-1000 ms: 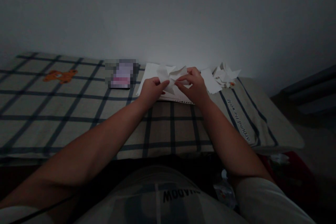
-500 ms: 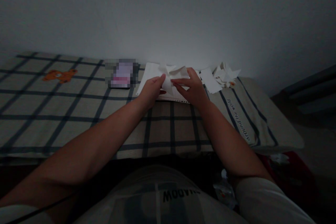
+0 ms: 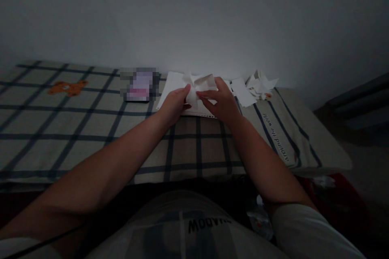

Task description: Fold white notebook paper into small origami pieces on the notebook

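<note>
— Dim room, bare pale wall, and a bed (image 3: 91,129) under a checked cover with dark stripes. Where's the work?

— At the far edge, close to the wall. Both hands meet on a small white folded paper (image 3: 200,87), raised just above a flat white sheet (image 3: 173,85) that lies on the cover.

— How is it held?

— Pinched from both sides. The left hand (image 3: 174,103) grips its left part with thumb and fingertips; the right hand (image 3: 221,101) closes on the right part, its forefinger laid across the front. Neither hand is loose. My guess is that the two-sided grip keeps a crease steady while the fingers press it, and the flat sheet below gives a smooth base on the soft cover.

— What does the paper look like?

— White, crumpled into several angled flaps, with points sticking up at the top. Its exact shape I cannot tell in this light.

— And around it?

— Just right of the hands, loose white scraps (image 3: 243,93), and beyond them, toward the far right corner, a little heap of folded white pieces (image 3: 261,85), kept within reach, I'd judge. Left of the sheet lies a small blurred purple-pink thing (image 3: 139,85). Further left, an orange bear (image 3: 68,88) is printed on the cover. The right edge carries a line of lettering (image 3: 275,137).
</note>
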Motion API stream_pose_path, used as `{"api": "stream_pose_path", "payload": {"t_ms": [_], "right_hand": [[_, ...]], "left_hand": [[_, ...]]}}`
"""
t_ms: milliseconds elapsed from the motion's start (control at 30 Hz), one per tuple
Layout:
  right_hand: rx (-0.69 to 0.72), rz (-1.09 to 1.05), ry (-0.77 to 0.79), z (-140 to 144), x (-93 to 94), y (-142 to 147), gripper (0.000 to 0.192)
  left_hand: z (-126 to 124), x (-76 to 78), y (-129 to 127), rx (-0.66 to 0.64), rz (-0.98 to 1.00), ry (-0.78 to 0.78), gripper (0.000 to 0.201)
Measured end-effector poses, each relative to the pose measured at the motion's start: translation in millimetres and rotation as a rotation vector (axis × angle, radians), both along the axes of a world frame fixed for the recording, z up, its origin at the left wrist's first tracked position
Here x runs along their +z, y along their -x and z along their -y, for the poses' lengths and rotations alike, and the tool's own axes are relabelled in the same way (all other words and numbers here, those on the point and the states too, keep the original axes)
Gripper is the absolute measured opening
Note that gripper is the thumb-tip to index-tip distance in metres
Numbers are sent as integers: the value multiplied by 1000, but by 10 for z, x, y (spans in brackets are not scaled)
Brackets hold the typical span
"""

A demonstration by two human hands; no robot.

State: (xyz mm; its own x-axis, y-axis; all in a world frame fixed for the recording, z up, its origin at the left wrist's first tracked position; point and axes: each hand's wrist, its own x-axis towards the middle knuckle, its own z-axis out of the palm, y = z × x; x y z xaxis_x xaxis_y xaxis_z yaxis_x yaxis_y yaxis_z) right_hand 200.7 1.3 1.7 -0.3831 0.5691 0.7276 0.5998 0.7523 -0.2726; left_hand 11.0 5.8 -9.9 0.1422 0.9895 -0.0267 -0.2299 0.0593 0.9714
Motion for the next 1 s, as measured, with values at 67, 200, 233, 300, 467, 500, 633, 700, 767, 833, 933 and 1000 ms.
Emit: {"api": "stream_pose_path", "payload": {"t_ms": [67, 200, 233, 300, 467, 500, 633, 700, 767, 833, 933, 1000], "right_hand": [[-27, 22, 24, 11, 3, -3, 16], [-30, 10, -1, 28, 15, 12, 13], [-34, -8, -19, 27, 17, 18, 13], [-50, -50, -51, 19, 18, 29, 15], [-79, -150, -61, -29, -15, 38, 16], [-81, -172, -51, -36, -25, 39, 15], [-79, -247, -35, -41, -42, 47, 12], [-65, -242, -24, -33, -36, 48, 11], [-41, -200, -27, -25, -24, 42, 12], [-3, -149, -60, -23, -12, 27, 15], [27, -82, -84, -30, -2, 0, 21], [22, -37, -63, -36, 3, -13, 21]], "left_hand": [[19, 6, 4, -8, -31, -18, 38], [61, 35, 7, 11, -28, -53, 43], [69, 45, 7, 12, -25, -52, 42], [79, 65, 7, 6, -24, -40, 42], [75, 73, 7, 26, -47, -35, 41], [72, 69, 7, 37, -52, -38, 41], [67, 56, 2, 60, -34, -35, 38], [72, 58, -1, 62, -30, -18, 37], [77, 64, -1, 68, -27, -5, 38], [80, 70, 3, 77, -7, 0, 37], [76, 72, 10, 83, 34, -6, 35], [72, 70, 11, 78, 53, -10, 34]]}}
